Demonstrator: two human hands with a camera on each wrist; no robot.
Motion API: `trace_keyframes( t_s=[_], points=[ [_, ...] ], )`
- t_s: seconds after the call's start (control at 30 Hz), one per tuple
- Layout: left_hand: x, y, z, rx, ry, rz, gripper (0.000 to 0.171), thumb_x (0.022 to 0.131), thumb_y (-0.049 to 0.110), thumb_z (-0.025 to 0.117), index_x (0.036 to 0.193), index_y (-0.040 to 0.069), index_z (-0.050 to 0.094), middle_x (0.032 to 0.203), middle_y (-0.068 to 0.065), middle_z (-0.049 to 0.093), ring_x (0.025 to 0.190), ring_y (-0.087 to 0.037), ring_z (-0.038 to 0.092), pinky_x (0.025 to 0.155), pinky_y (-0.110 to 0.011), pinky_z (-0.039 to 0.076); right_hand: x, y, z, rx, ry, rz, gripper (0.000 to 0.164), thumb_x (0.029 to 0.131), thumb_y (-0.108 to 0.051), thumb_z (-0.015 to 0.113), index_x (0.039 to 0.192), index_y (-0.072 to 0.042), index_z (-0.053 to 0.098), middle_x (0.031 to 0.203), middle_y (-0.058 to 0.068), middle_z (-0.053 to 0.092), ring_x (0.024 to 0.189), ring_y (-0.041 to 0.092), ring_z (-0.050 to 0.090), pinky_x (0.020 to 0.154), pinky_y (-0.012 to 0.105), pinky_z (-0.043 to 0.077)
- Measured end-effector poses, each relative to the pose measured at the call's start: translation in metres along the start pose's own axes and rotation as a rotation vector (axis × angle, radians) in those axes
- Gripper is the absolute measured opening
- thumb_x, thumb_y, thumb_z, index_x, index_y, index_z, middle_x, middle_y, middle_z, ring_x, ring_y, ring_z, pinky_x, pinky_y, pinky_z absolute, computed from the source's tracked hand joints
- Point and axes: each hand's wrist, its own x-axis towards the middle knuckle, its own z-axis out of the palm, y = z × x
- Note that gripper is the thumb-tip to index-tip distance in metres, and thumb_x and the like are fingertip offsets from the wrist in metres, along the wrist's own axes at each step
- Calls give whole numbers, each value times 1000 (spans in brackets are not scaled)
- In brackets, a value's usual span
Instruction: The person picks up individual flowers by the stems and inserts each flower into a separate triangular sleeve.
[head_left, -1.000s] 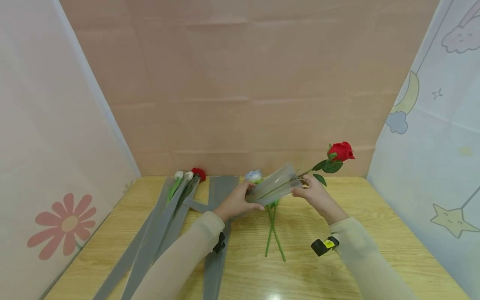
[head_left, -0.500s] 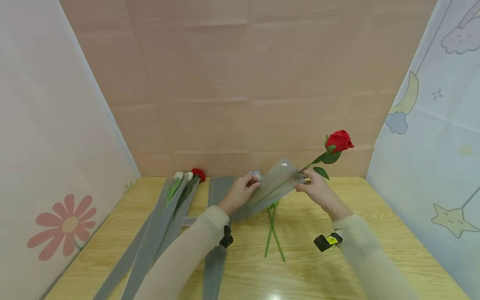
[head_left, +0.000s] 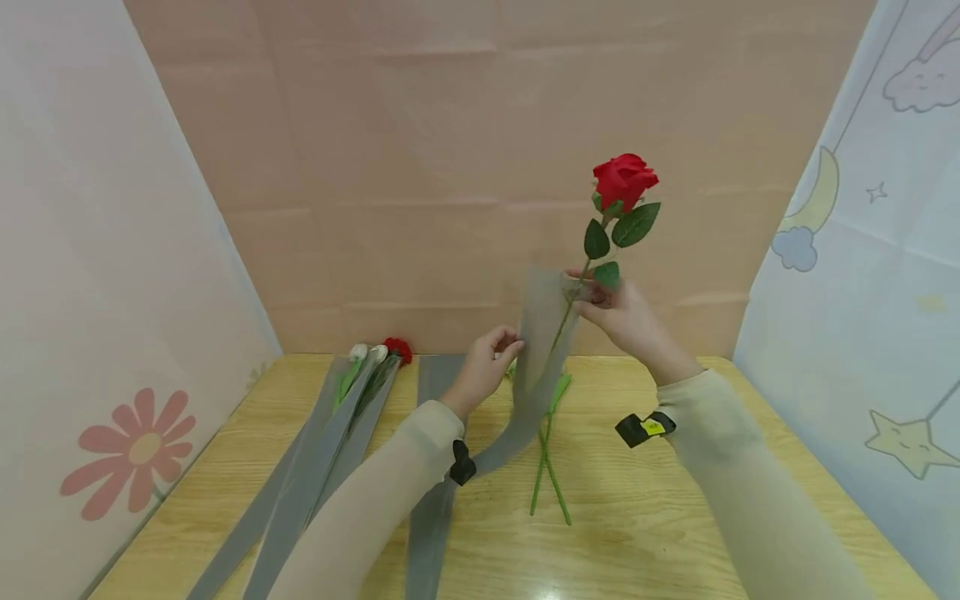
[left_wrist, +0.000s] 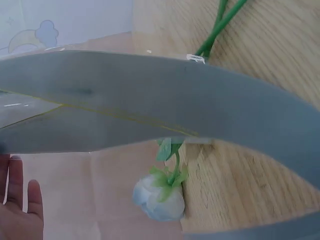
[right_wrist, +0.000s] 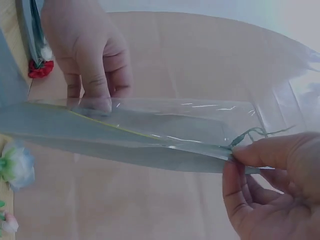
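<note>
Peach backdrop (head_left: 360, 167): hanging at 12 o'clock, behind a wooden table (head_left: 652, 525).
Sleeved flowers (head_left: 347, 408): lying at 9 o'clock from the hands, two white and one red, looking finished.
Red rose (head_left: 622, 185): hovering above the table, its stem running into a grey sleeve (head_left: 536, 358); sleeving seems well under way, bloom and leaves showing past the mouth.
Remaining: crossed green stems (head_left: 545, 446) and a pale blue bloom (left_wrist: 160, 197) are lying bare around 6 o'clock, a flat grey sleeve (head_left: 429, 542) at 7, apparently unused.
Rose's long axis: leaning steeply, bloom pointing to 1 o'clock, stem to 7; the sleeve's tail is bending toward 8.
Right hand (head_left: 618, 321): pinching the sleeve's mouth around the stem.
Left hand (head_left: 480, 367): curving its fingertips at the sleeve's 9 o'clock edge; whether they are gripping, I cannot tell.
</note>
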Motion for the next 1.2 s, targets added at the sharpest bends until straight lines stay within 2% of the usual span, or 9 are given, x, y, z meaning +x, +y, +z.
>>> trace_keyframes(
  t_s=[0.23, 0.3, 0.43, 0.57, 0.7, 0.8, 0.93, 1.07, 1.2],
  points=[
    [-2, 4, 6, -79, 36, 4, 15, 97, 21, 58, 100, 8, 63, 98, -7, 65, 98, -19, 61, 87, -38, 51, 3, -5, 6, 201, 45, 119, 64, 96, -9, 60, 147, 3, 24, 148, 23, 40, 131, 36, 46, 107, 47, 39],
    [-3, 4, 8, -93, 45, 9, 15, 96, 21, 59, 100, 7, 63, 98, -8, 65, 97, -20, 61, 87, -41, 50, 3, -3, 8, 268, 50, 165, 61, 96, -12, 61, 145, 6, 29, 146, 23, 43, 132, 34, 46, 109, 45, 37],
    [-4, 3, 10, -111, 73, 28, 16, 95, 20, 60, 99, 5, 63, 97, -11, 65, 92, -20, 60, 85, -44, 50, 0, 2, 12, 312, 63, 194, 43, 95, -19, 63, 126, 9, 54, 140, 18, 51, 134, 30, 44, 112, 45, 32],
    [-4, 3, 10, -122, 89, 35, 18, 96, 22, 59, 99, 5, 64, 97, -11, 66, 91, -20, 60, 83, -43, 50, 0, 5, 15, 335, 108, 167, 33, 95, -22, 63, 115, 5, 62, 113, -2, 67, 118, 16, 57, 110, 38, 36],
    [-3, 4, 8, -125, 90, 38, 23, 96, 28, 58, 99, 6, 65, 100, -9, 67, 95, -20, 61, 87, -42, 51, 4, 7, 18, 366, 165, 99, 29, 96, -17, 60, 114, 7, 59, 93, -16, 63, 92, 3, 62, 94, 23, 48],
    [-4, 6, 8, -124, 90, 34, 25, 96, 31, 59, 99, 8, 67, 101, -7, 67, 97, -19, 62, 88, -39, 51, 7, 8, 19, 373, 228, 55, 26, 96, -17, 61, 109, 5, 61, 93, -14, 62, 87, 2, 62, 82, 17, 52],
    [-5, 4, 8, -123, 98, 40, 23, 95, 32, 60, 96, 10, 68, 98, -5, 68, 93, -15, 62, 83, -33, 51, 7, 8, 20, 363, 262, 26, 18, 93, -21, 65, 102, -5, 67, 90, -15, 66, 85, 2, 64, 78, 16, 53],
    [-5, 1, 10, -146, 120, 89, 20, 94, 28, 62, 91, 9, 67, 93, -6, 68, 89, -13, 62, 78, -31, 50, 6, 10, 21, 469, 287, 21, 5, 93, -15, 64, 97, -13, 68, 88, -15, 70, 82, 1, 66, 76, 18, 54],
    [-4, 0, 10, -171, 114, 124, 18, 93, 24, 63, 89, 6, 66, 92, -9, 68, 88, -16, 62, 79, -36, 50, 3, 14, 22, 577, 345, 35, 5, 93, -12, 64, 95, -15, 67, 88, -14, 71, 78, 2, 66, 73, 19, 55]
  ],
)
